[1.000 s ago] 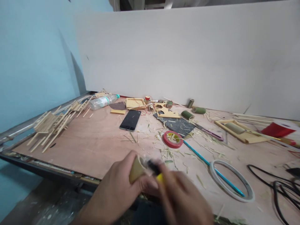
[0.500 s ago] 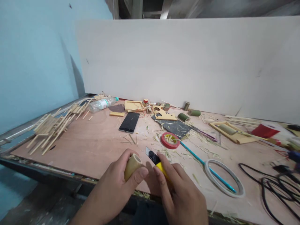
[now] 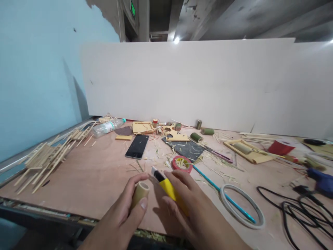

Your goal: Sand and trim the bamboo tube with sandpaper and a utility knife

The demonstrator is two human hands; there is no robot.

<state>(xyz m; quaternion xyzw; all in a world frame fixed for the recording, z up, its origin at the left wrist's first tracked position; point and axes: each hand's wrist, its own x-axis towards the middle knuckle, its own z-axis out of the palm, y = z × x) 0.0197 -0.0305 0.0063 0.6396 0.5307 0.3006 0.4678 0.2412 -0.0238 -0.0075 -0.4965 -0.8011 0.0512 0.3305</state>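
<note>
1. Here's the tube [image 3: 142, 191], a short hollow piece that looks like bamboo, up in the left hand [image 3: 127, 208] above the near edge of the table [image 3: 99, 177], its hollow end facing up and slightly tilted.
2. It looks light and stiff, I'd judge: a rigid wall that should take a firm squeeze, though the rim could splinter under a blade. The smooth outside might turn in the fingers, so the middle of the barrel is the sensible hold, well below that rim.
3. And the left fingers are curled round the side, thumb pressed along the near face with its tip close under the rim; the lower fingers are hidden, so I can't tell how they sit.
4. Over to the right hand [image 3: 188, 194], and it's holding the yellow knife [image 3: 169, 189], fingers over the top of the handle, thumb on the near side. The handle looks like light, hard plastic, best gripped behind the black collar, clear of the blade.
5. Both forearms reach in from the bottom, wrists angled inward; the knife slants forward and left, its tip beyond the tube, the two apart.
6. Just past the knife lies the red tape [image 3: 189, 168].
</note>
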